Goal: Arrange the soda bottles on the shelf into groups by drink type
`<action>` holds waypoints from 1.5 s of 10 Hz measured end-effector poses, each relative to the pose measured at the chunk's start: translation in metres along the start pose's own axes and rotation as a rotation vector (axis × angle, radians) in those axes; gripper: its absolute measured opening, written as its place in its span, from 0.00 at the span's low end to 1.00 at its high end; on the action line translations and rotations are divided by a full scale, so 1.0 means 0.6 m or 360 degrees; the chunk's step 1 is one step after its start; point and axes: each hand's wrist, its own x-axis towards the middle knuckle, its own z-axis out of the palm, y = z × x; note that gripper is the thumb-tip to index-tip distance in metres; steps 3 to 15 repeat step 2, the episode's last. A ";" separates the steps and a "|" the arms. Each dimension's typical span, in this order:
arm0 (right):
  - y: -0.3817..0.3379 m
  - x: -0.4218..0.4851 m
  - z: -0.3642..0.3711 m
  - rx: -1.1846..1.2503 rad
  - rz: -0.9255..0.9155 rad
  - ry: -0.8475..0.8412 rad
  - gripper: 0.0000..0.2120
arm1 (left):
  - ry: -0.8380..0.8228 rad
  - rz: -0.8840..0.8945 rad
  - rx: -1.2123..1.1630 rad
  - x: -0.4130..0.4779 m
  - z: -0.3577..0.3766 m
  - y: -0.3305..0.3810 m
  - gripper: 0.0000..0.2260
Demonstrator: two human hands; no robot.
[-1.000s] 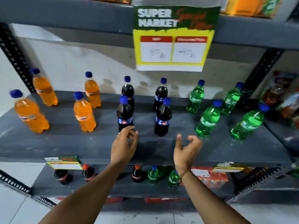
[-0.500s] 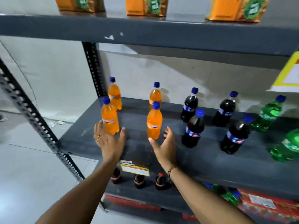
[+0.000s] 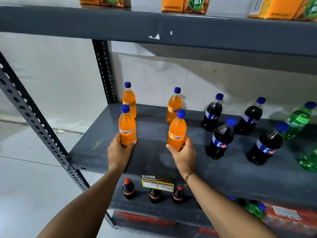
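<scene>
Several orange Fanta bottles with blue caps stand at the left end of the grey shelf (image 3: 154, 157). My left hand (image 3: 119, 152) grips the base of the front-left orange bottle (image 3: 127, 125). My right hand (image 3: 184, 154) grips the base of the front-right orange bottle (image 3: 177, 130). Two more orange bottles (image 3: 129, 99) (image 3: 174, 104) stand behind them. Right of these stand several dark cola bottles (image 3: 221, 138) with blue labels. Green Sprite bottles (image 3: 298, 120) show at the right edge, partly cut off.
A perforated metal upright (image 3: 103, 71) stands at the shelf's back left, another (image 3: 34, 121) at the front left. Orange cartons (image 3: 186, 5) sit on the shelf above. Small red-capped cola bottles (image 3: 128, 188) and a price tag (image 3: 157, 183) are below.
The view swung left from the shelf's middle to its orange group. Both hands, open and hovering before, have moved forward and closed on the two front orange bottles.
</scene>
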 end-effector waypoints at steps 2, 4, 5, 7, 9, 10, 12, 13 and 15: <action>-0.012 -0.014 -0.011 0.0091 0.0066 -0.0062 0.32 | -0.0018 -0.0106 -0.0061 -0.004 -0.003 0.000 0.38; -0.012 -0.014 -0.011 0.0091 0.0066 -0.0062 0.32 | -0.0018 -0.0106 -0.0061 -0.004 -0.003 0.000 0.38; -0.012 -0.014 -0.011 0.0091 0.0066 -0.0062 0.32 | -0.0018 -0.0106 -0.0061 -0.004 -0.003 0.000 0.38; -0.012 -0.014 -0.011 0.0091 0.0066 -0.0062 0.32 | -0.0018 -0.0106 -0.0061 -0.004 -0.003 0.000 0.38; -0.012 -0.014 -0.011 0.0091 0.0066 -0.0062 0.32 | -0.0018 -0.0106 -0.0061 -0.004 -0.003 0.000 0.38; -0.012 -0.014 -0.011 0.0091 0.0066 -0.0062 0.32 | -0.0018 -0.0106 -0.0061 -0.004 -0.003 0.000 0.38; -0.012 -0.014 -0.011 0.0091 0.0066 -0.0062 0.32 | -0.0018 -0.0106 -0.0061 -0.004 -0.003 0.000 0.38; -0.012 -0.014 -0.011 0.0091 0.0066 -0.0062 0.32 | -0.0018 -0.0106 -0.0061 -0.004 -0.003 0.000 0.38; -0.012 -0.014 -0.011 0.0091 0.0066 -0.0062 0.32 | -0.0018 -0.0106 -0.0061 -0.004 -0.003 0.000 0.38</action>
